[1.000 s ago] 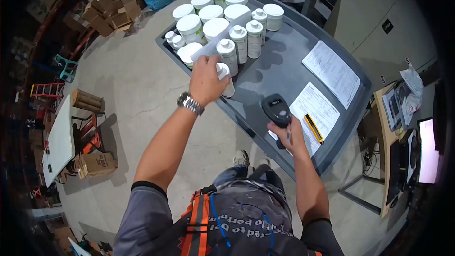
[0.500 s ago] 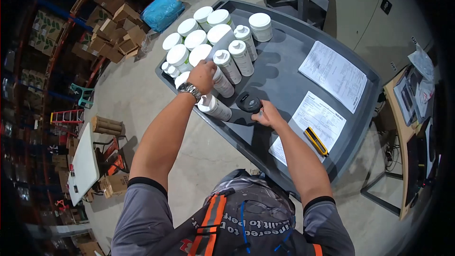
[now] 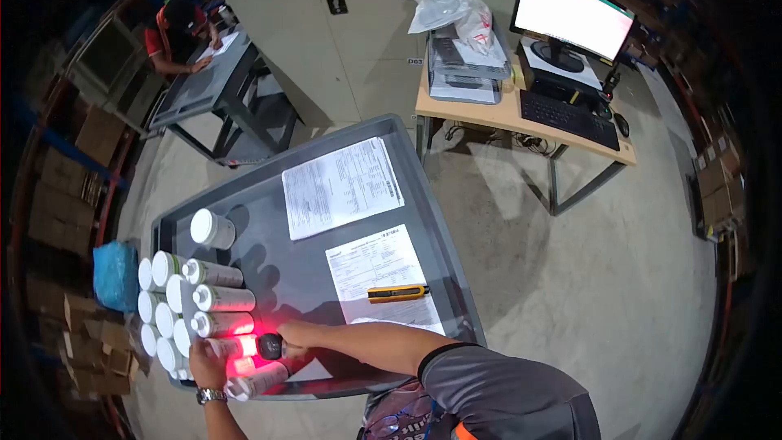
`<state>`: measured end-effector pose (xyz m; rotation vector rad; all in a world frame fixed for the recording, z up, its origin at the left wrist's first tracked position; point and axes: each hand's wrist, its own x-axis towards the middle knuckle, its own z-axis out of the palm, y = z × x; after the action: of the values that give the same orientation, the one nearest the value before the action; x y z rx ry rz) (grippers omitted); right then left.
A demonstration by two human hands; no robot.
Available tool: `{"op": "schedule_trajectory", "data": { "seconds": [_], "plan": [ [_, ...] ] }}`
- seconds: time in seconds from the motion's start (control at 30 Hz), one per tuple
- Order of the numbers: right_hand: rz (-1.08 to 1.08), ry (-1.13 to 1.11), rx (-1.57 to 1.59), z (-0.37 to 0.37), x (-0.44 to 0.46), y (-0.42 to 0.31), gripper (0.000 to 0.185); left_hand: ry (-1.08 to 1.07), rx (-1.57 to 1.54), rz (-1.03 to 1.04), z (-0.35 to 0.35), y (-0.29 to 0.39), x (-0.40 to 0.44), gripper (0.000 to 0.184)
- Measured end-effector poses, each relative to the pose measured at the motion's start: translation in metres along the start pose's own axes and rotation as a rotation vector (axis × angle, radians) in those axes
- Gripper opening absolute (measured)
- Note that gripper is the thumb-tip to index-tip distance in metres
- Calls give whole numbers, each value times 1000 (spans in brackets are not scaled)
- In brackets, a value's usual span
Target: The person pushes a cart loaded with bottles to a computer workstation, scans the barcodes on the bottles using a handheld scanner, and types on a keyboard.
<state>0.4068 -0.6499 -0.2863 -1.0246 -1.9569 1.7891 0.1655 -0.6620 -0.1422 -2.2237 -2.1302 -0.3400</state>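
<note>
My right hand [image 3: 296,337] grips a black handheld barcode scanner [image 3: 270,347], which throws bright red light onto the white bottles beside it. My left hand [image 3: 208,365] is closed around the cap end of a white bottle [image 3: 230,348], facing the scanner. Nearer my body, another white bottle [image 3: 259,380] stands lit partly red. Beyond the held one are several more capped bottles [image 3: 224,299]. White tubs with round lids [image 3: 165,320] crowd the left side, and a single tub [image 3: 213,229] stands apart. All rest on a grey cart top [image 3: 261,266].
Printed papers [image 3: 344,187] and a yellow-black box cutter [image 3: 397,293] lie on the cart's right side. Behind are a cabinet [image 3: 371,24] and a desk [image 3: 489,112] with a monitor [image 3: 573,12]. Another person [image 3: 173,37] leans over a grey cart [image 3: 199,85]. A blue bag [image 3: 116,277] sits left.
My view has swung right, bringing the desk and co-worker in. The scanner has moved close to the bottle at my left hand, and its red light now shows.
</note>
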Motion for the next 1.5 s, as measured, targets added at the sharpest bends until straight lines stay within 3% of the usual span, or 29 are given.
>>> {"op": "schedule_trajectory", "data": {
  "seconds": [0.1,0.17,0.23,0.33,0.67,0.73,0.97,1.03,1.07,1.1,1.13,1.17,1.2,1.27,1.3,1.33,1.5],
  "plan": [
    [-100,94,-13,1,-2,5,15,-36,-36,-12,-6,3,3,47],
    [-57,227,48,-1,-14,0,17,-48,-19,-7,-10,10,1,48],
    [-116,215,-48,3,-9,3,29,-62,6,-13,-13,10,2,49],
    [-74,186,-12,5,-2,1,31,-134,-23,-116,-13,9,3,54],
    [-46,137,-27,-11,-21,-29,22,-127,-30,-105,-16,14,5,52],
    [-123,221,-35,-4,-15,-19,22,-91,-13,-47,-16,14,4,51],
    [-164,221,-35,3,-9,-5,30,-76,9,-39,-17,15,2,52],
    [-222,190,-58,3,-6,2,26,-180,21,-134,-24,26,6,55],
    [-153,207,-135,1,-11,-8,29,-87,37,-11,-11,7,3,55],
    [-79,155,-139,-6,-21,-17,31,-131,67,-91,-13,13,4,56],
    [-162,229,-255,-8,-26,-22,32,-156,73,-107,-15,14,4,55],
    [-93,124,-234,-16,-27,-26,35,-194,122,-136,-17,20,4,54],
    [-177,181,-168,-14,-25,-17,39,-137,55,-75,-21,24,4,49],
    [-105,188,-244,-18,-21,-9,46,-166,76,-167,-27,37,9,47],
    [-184,197,-94,-27,-30,-20,45,-165,35,-146,-25,35,11,43],
    [-88,145,-42,-27,-30,-18,43,-187,32,-178,-31,43,11,40],
    [-45,138,-60,-26,-28,-17,43,-207,62,-217,-35,50,12,41]
  ]
}}
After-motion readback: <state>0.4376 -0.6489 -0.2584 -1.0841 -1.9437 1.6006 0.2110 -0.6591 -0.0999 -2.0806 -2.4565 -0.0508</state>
